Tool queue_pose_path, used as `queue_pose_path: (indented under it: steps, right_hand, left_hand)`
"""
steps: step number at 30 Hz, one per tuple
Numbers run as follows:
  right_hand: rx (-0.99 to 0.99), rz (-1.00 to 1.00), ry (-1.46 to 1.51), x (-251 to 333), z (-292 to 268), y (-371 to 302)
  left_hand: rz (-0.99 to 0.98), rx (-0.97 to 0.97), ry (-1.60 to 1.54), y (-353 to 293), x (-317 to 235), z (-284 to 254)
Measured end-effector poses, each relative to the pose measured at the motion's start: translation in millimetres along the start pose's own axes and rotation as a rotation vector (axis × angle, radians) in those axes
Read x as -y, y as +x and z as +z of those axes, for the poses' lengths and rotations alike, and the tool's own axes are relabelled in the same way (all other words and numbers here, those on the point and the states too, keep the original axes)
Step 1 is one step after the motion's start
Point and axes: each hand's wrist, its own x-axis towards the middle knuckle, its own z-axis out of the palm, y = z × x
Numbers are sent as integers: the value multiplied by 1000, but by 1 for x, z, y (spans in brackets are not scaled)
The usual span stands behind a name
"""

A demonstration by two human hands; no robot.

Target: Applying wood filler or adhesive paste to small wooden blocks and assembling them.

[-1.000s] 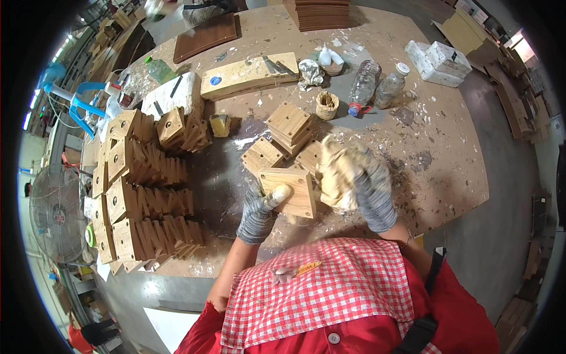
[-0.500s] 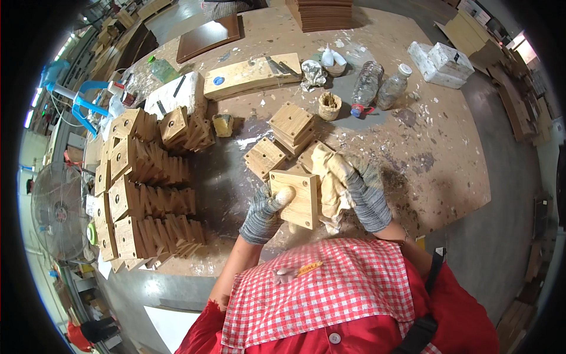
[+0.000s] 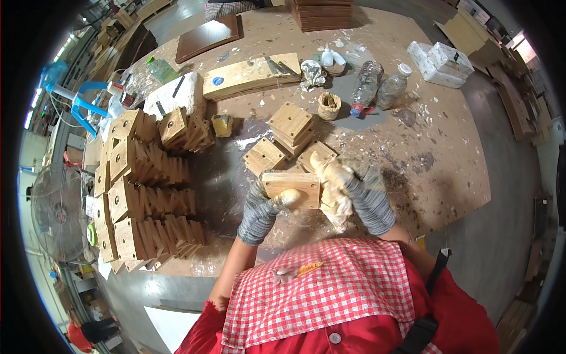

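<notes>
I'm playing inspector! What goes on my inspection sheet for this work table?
Surface: brown table, stained and speckled.
Job's things: square wooden block with holes; beige cloth; stacked wooden blocks at left.
Clutter: two plastic bottles, small round tub.
Hands: gloved left hand holds the square block; gloved right hand holds the cloth.
Cables: one thin curving line at left, cord or tube unclear.
Surroundings: caged fan at left; grey floor.

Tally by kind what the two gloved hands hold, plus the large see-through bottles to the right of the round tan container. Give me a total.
Wooden block, in the left hand: 1
Cloth, in the right hand: 1
Large see-through bottles: 2
Total: 4
</notes>
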Motion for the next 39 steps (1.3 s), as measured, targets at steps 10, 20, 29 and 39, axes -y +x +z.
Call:
queue_pose_path:
  steps: [10,20,29,39]
  right_hand:
    - [6,-136,-331,5,4,-1]
    - [-66,-304,-408,-9,-6,4]
    - [46,-159,-334,30,-9,11]
    - [75,-230,-510,5,-6,13]
  left_hand:
    - [-22,-14,119,-3,-5,7]
    - [-35,-5,109,-1,3,3]
    - [144,304,618,-1,-6,5]
    - [211,175,1000,-3,4,4]
